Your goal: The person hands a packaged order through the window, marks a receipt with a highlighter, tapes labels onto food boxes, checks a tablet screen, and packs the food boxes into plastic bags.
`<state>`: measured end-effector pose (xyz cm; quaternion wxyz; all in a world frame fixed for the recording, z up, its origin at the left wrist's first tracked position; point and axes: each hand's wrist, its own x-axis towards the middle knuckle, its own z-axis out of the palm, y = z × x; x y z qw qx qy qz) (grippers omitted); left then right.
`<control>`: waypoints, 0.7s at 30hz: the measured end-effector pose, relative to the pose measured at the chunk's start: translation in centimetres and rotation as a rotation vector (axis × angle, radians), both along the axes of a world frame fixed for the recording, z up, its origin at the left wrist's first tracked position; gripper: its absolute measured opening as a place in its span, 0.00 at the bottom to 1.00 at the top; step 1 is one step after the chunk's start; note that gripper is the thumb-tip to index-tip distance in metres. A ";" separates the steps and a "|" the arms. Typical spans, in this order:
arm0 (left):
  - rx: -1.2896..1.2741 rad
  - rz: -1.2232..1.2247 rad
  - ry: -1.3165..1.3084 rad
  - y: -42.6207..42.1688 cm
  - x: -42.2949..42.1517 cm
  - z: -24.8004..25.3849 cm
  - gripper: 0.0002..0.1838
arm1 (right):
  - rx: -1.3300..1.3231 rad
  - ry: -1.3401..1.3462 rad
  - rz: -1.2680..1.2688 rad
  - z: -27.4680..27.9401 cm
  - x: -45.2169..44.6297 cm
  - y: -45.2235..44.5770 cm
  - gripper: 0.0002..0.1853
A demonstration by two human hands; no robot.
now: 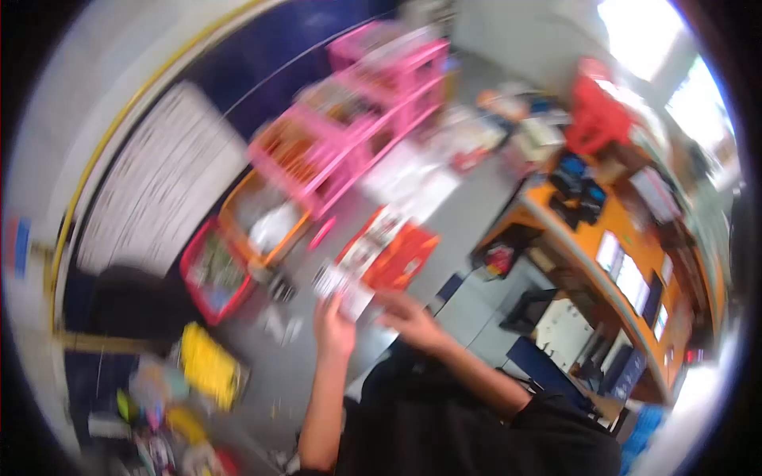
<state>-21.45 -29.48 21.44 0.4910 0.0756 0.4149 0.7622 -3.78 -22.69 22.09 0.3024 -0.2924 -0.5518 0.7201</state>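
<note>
My left hand (336,327) pinches the lower edge of a small white paper slip (349,295) with dark print on its upper left. To the right of the slip is my right hand (411,321), its fingers curved and slightly apart, close to the slip's edge. Motion blur hides whether those fingertips touch it. Beyond the slip sits a red-orange box (405,255) with a pale printed side.
Pink stacked bins (349,147) hold several items, with an orange basket (232,208) and red basket (190,262) beside them. Yellow packets (210,365) lie lower left. An orange-topped desk (587,242) with screens runs along the right. A white chart (163,178) hangs at left.
</note>
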 end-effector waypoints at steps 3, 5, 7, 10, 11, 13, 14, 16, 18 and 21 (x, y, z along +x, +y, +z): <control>0.040 -0.108 0.087 2.8 3.3 2.5 0.22 | 0.018 -0.074 0.097 -2.3 0.9 1.4 0.16; 0.022 -0.116 0.075 3.8 3.3 2.1 0.22 | 0.046 -0.121 0.089 -1.4 1.3 2.0 0.13; 0.022 -0.113 0.058 4.8 3.2 1.8 0.21 | -0.069 -0.011 0.083 -2.0 1.5 2.2 0.14; -0.034 -0.075 0.034 5.7 1.6 0.0 0.18 | -0.012 -0.133 0.030 -1.3 2.3 2.5 0.14; -0.066 -0.060 0.039 5.9 0.6 -0.7 0.17 | -0.030 -0.131 0.009 -1.8 2.3 2.0 0.14; -0.101 -0.076 0.070 7.2 -1.4 -1.6 0.15 | 0.003 -0.267 -0.055 -2.7 1.6 2.7 0.15; -0.129 -0.071 0.102 7.9 -2.2 -1.5 0.14 | 0.087 -0.320 -0.118 -2.1 1.3 2.7 0.15; -0.156 -0.005 0.173 8.9 -2.6 -1.6 0.11 | 0.110 -0.389 -0.127 -1.8 0.9 3.3 0.15; -0.177 -0.038 0.360 10.0 -4.1 -2.7 0.10 | 0.177 -0.468 -0.173 -2.7 0.0 3.4 0.15; -0.297 -0.079 0.656 10.7 -5.8 -4.9 0.15 | 0.307 -0.547 -0.244 -5.9 -1.2 3.7 0.15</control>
